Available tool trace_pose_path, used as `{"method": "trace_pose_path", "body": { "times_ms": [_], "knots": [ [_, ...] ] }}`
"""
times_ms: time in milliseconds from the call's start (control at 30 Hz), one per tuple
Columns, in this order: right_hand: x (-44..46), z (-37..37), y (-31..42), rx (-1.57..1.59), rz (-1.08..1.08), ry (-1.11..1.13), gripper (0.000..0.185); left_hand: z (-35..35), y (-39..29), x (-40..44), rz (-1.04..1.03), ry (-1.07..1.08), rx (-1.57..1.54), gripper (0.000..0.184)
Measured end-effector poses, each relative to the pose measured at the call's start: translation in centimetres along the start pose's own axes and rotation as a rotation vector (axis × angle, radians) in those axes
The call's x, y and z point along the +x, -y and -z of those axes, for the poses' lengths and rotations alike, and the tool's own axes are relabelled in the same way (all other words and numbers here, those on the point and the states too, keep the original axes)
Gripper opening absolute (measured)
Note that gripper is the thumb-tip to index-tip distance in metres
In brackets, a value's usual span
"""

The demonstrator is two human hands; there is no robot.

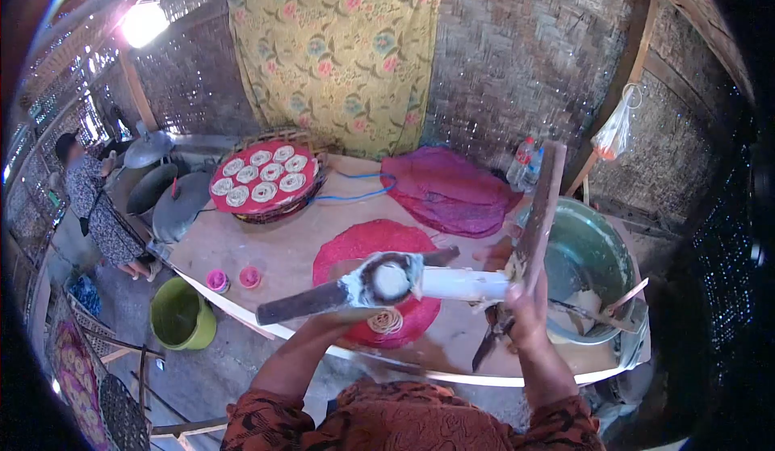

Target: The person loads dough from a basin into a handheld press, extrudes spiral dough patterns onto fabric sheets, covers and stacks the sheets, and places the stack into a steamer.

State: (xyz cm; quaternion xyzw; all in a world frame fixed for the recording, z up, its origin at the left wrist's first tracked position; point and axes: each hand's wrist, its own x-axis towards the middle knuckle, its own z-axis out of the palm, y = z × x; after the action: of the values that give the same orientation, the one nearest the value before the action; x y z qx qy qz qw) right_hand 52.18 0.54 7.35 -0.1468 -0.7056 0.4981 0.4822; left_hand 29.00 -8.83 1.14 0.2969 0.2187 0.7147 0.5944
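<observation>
A wooden dough press (pixel 323 301) is held above the table, with white dough (pixel 391 280) in its round opening. My left hand (pixel 349 317) holds it from below, its fingers mostly hidden behind the wood. A white plunger (pixel 464 284) lies sideways to the right of the opening, joined to a long wooden crossbar (pixel 539 221). My right hand (pixel 529 318) is closed around the plunger's wooden end, partly blurred. Under the press lies a round red mat (pixel 343 249) bearing one coil of dough strands (pixel 386 320).
Left on the table stands a basket (pixel 266 214) with several dough coils on red. Behind are stacked magenta mats (pixel 452 192) and bottles (pixel 523 164). A large dough pot (pixel 593 217) stands right. Two pink cups (pixel 249 276), a green bucket (pixel 183 314) and a person (pixel 97 201) are left.
</observation>
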Motion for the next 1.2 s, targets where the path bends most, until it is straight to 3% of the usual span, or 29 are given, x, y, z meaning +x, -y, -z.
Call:
{"method": "trace_pose_path", "body": {
  "times_ms": [67, 100, 167, 267, 300, 433, 533, 567, 700, 733, 800, 867, 900, 967, 1067, 1200],
  "knots": [
    [0.5, -2.5, 0.8, -0.165, 0.087, 0.116, 0.075, 1.1, -1.1, -1.0, -0.037, 0.014, 0.928, 0.055],
    [0.7, -3.5, 1.1, -0.322, 0.194, 0.235, 0.078, 1.4, -2.0, -1.5, -0.03, 0.017, 0.919, 0.055],
    [1.1, -4.6, 1.6, -0.421, 0.178, 0.304, 0.079, 0.7, -4.4, -2.2, 0.066, 0.106, 1.436, 0.05],
    [1.3, -5.8, 2.1, -0.55, 0.114, 0.413, 0.081, 1.5, -4.1, -2.6, 0.044, 0.204, 1.566, 0.046],
    [1.2, -6.2, 2.7, -0.574, 0.06, 0.471, 0.08, 1.2, -4.2, -2.9, 0.105, 0.28, 1.383, 0.039],
    [0.2, -7.4, 2.6, -0.511, -0.071, 0.531, 0.078, 1.2, -3.2, -2.5, 0.183, 0.515, 1.295, 0.034],
    [0.4, -9.0, 2.2, -0.592, -0.032, 0.531, 0.077, 3.1, -0.7, -2.2, 0.04, 0.571, 1.273, 0.033],
    [0.4, -9.2, 2.1, -0.597, -0.106, 0.539, 0.077, 3.4, -0.8, -1.8, 0.103, 0.612, 1.254, 0.036],
    [2.1, -7.0, 0.7, -0.503, -0.08, 0.584, 0.08, 4.8, -2.5, -1.0, 0.225, 0.508, 1.13, 0.045],
    [1.6, -2.2, -1.8, -0.278, -0.467, 0.72, 0.092, 5.3, -3.1, -0.1, 0.21, 0.532, 1.06, 0.049],
    [0.3, 1.0, -3.7, 0.21, -0.767, 0.827, 0.093, 5.8, -4.3, 2.2, 0.176, 0.621, 0.939, 0.063],
    [-1.9, 0.9, -5.6, 0.627, -0.843, 0.814, 0.095, 3.8, -9.1, 2.5, -0.056, 0.636, 1.049, 0.086],
    [-3.6, 0.1, -6.5, 0.832, -0.858, 0.778, 0.096, 3.4, -9.5, 3.8, -0.206, 0.658, 0.793, 0.09],
    [-5.6, -1.2, -7.8, 1.058, -0.897, 0.72, 0.097, 1.1, -9.8, 7.2, -0.271, 0.617, 0.235, 0.096],
    [-7.3, -1.7, -9.0, 1.213, -0.942, 0.646, 0.1, -2.3, -10.9, 10.9, -0.079, 0.689, -0.401, 0.091],
    [-6.7, -0.5, -9.4, 1.161, -0.977, 0.554, 0.104, -1.5, -6.9, 16.9, 0.027, 0.663, -0.332, 0.073]
  ]
}}
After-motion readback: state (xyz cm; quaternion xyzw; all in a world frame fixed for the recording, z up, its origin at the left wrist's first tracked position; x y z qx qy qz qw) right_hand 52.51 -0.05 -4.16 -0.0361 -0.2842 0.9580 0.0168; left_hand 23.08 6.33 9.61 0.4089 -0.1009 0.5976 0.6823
